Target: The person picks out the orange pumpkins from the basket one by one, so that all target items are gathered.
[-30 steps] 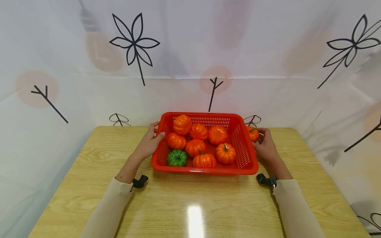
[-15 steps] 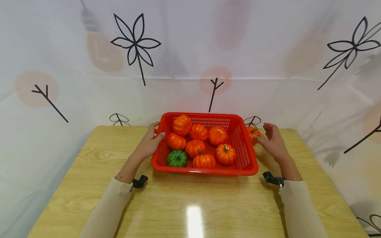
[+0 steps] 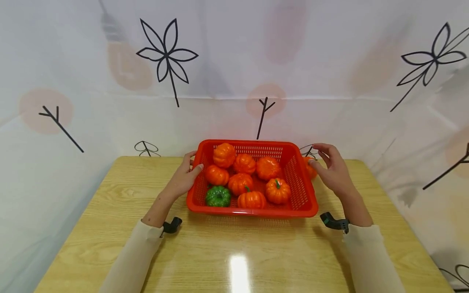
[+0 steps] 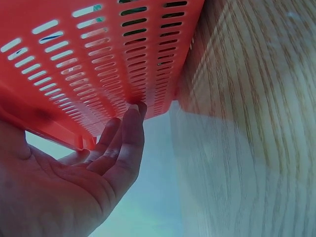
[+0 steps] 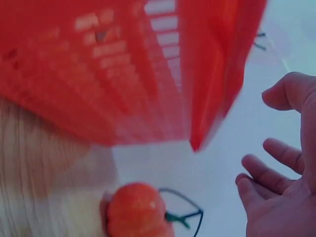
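Note:
A red plastic basket (image 3: 253,212) with slotted walls stands on the wooden table, holding several orange toy pumpkins (image 3: 239,183) and a green one (image 3: 218,196). My left hand (image 3: 180,179) grips the basket's left side, thumb over the rim; in the left wrist view its fingers (image 4: 129,143) lie against the outer wall. Outside the right wall, on the table, sits another orange pumpkin (image 5: 136,212) with a green stem, partly hidden by the basket and my thumb in the head view. My right hand (image 3: 335,175) hovers beside it, fingers spread and holding nothing.
The wood-grain table (image 3: 205,252) reaches back to a white cloth backdrop (image 3: 227,118) printed with plants. Each wrist wears a black camera mount (image 3: 171,225). Light glares off the table's front middle.
My right hand has let go of the pumpkin beside the basket, drawn back to the right, then risen slightly over it. My left hand and the basket have stayed put.

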Demonstrator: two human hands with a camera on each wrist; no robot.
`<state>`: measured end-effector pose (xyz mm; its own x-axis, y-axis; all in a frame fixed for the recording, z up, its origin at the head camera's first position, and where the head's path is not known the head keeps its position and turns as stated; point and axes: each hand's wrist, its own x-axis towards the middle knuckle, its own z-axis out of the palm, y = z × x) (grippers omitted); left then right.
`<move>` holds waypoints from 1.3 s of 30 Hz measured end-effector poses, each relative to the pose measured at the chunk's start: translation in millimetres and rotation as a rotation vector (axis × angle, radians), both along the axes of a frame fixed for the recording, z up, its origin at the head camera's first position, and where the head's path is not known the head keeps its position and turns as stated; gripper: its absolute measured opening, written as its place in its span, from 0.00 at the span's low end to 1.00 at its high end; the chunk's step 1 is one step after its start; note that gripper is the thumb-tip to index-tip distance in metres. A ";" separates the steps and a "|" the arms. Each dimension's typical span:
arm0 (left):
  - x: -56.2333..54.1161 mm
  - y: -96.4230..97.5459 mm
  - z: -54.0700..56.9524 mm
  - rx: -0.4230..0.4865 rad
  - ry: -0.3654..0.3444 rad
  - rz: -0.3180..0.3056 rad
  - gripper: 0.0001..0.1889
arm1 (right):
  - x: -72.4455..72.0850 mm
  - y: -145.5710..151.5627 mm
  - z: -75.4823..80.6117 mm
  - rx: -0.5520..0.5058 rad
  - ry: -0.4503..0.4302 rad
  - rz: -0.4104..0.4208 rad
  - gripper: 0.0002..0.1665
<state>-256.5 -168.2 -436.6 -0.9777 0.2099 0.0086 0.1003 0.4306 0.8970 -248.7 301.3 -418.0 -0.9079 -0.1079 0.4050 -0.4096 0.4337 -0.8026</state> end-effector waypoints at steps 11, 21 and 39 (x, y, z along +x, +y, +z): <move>-0.6 0.3 1.9 0.012 0.005 -0.002 0.35 | 16.4 -35.4 23.7 0.030 0.079 0.131 0.29; 0.1 0.6 1.9 0.011 0.004 -0.007 0.34 | 29.2 -64.1 32.4 0.138 0.105 0.168 0.30; 0.3 0.6 1.2 0.013 0.000 -0.005 0.34 | 37.4 -108.3 14.0 0.371 -0.023 0.379 0.32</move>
